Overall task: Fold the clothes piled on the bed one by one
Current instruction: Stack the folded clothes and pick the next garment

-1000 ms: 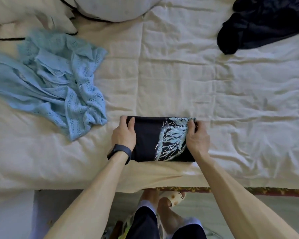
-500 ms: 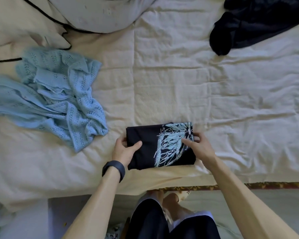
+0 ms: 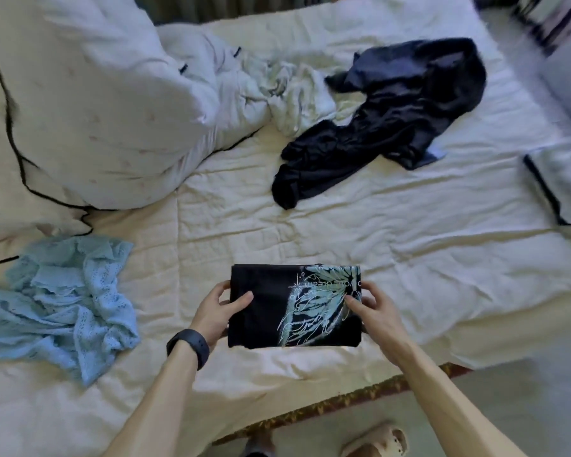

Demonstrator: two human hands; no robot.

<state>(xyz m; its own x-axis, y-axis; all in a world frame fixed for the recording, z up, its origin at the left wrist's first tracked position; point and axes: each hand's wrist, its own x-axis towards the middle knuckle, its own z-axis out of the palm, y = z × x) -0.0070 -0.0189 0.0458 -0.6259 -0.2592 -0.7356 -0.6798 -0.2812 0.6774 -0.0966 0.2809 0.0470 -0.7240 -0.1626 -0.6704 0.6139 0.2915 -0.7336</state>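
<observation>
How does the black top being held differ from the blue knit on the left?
The black top is folded into a neat rectangle; the blue knit lies crumpled. The left hand and right hand grip the black top's ends; nothing touches the blue knit. The black top has a pale print; the blue knit has none. Both are clothes.

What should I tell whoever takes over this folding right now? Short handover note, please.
Left hand grips the left edge of the black printed shirt; right hand pinches its right edge.
Shirt: folded into a neat rectangle, by the near edge of the bed.
Done: that shirt looks folded; it needs setting aside.
Left: the light blue knit, crumpled at the left; the dark navy garment, crumpled farther back; possibly the pale crumpled cloth beside it.
</observation>
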